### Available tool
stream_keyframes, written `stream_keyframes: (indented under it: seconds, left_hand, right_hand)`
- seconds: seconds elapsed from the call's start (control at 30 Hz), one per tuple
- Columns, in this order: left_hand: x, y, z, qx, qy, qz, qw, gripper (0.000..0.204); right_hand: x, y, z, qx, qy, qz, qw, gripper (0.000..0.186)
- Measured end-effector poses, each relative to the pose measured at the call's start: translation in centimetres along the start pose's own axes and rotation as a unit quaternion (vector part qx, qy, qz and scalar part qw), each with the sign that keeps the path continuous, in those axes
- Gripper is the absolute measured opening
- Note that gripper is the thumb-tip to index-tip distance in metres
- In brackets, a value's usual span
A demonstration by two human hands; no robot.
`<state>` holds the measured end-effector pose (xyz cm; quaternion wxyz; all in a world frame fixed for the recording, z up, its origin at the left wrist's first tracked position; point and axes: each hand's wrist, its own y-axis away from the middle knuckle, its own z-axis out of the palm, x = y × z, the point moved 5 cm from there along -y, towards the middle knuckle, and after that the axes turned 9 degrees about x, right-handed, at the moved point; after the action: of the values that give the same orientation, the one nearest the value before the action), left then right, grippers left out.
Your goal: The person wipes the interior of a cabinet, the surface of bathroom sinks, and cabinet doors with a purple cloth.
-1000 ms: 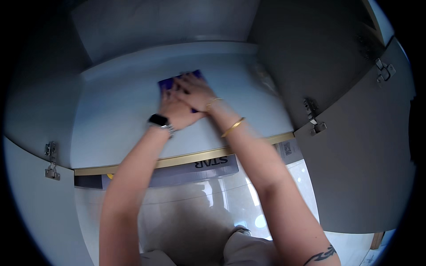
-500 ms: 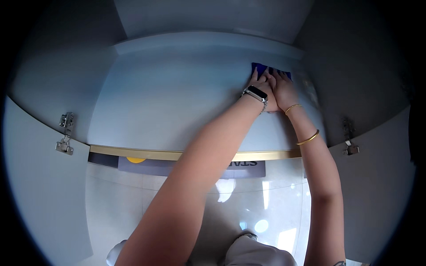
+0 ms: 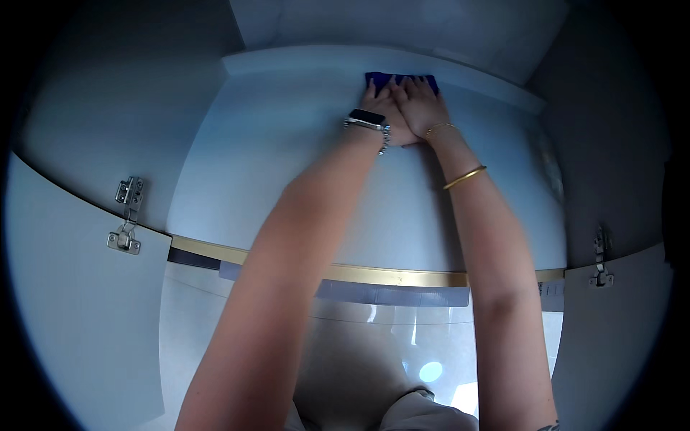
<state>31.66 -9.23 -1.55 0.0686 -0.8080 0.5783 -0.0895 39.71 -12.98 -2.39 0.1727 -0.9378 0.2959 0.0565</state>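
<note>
A dark blue cloth lies on the white cabinet floor near its raised back edge. My left hand presses on it with fingers laid out and open, a watch on the wrist. My right hand lies partly over the left one, its open fingers spread on the cloth. Both forearms reach in from the lower edge across the gold front trim.
Open grey doors stand left and right, with metal hinges. A grey box sits under the front trim on the glossy tiled floor. A pale back panel rises behind.
My hands and the cloth moved from the middle of the surface toward the right, then to the back edge. The camera's view shifted along with them.
</note>
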Motion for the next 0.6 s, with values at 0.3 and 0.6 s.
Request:
stream_keyframes:
  seconds: [0.3, 0.6]
  left_hand:
    - [-10.9, 9.0, -4.5, -0.016, -0.022, -0.091, 0.996, 0.103]
    - [-16.7, 22.8, -8.1, -0.032, -0.047, -0.231, 0.971, 0.107]
  right_hand:
    - [-15.9, 0.6, 0.2, -0.037, -0.087, -0.046, 0.995, 0.066]
    - [-29.6, 6.8, 1.4, -0.079, -0.173, -0.174, 0.966, 0.067]
